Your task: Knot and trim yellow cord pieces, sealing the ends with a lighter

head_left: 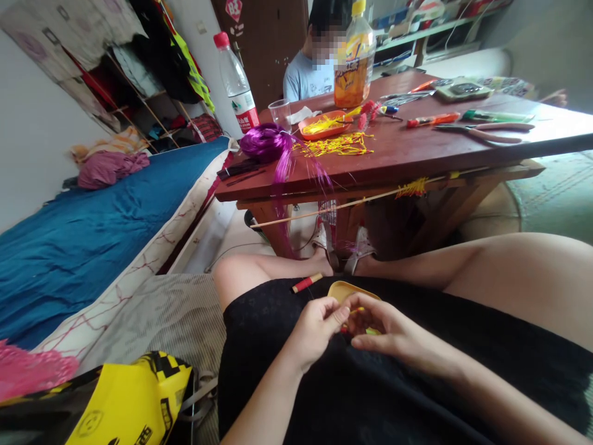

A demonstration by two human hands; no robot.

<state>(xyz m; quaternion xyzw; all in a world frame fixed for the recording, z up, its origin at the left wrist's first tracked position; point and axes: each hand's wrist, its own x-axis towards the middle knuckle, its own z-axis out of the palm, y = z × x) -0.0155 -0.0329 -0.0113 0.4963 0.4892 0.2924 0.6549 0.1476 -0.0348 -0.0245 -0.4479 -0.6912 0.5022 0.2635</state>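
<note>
My left hand point(319, 324) is over my lap with thumb and forefinger pressed together on something too small to make out. Close against it, my right hand point(386, 330) has its fingers curled in and its thumb held apart. Small red and yellow bits show between the two hands; what the right fingers grip is hidden. Just beyond the fingertips, a shallow yellow tray point(345, 289) rests on the black skirt point(269, 327), partly covered by my hands. To its left lies a small red roll with pale ends point(306, 283), with a thin dark thread near it.
A brown table point(393, 161) ahead bears purple thread point(264, 143), an orange dish point(327, 125), pliers point(491, 131) and bottles point(354, 68). A thin stick point(324, 209) with yellow pieces extends along its edge. Someone point(301, 77) sits behind. A yellow bag point(125, 402) lies at left.
</note>
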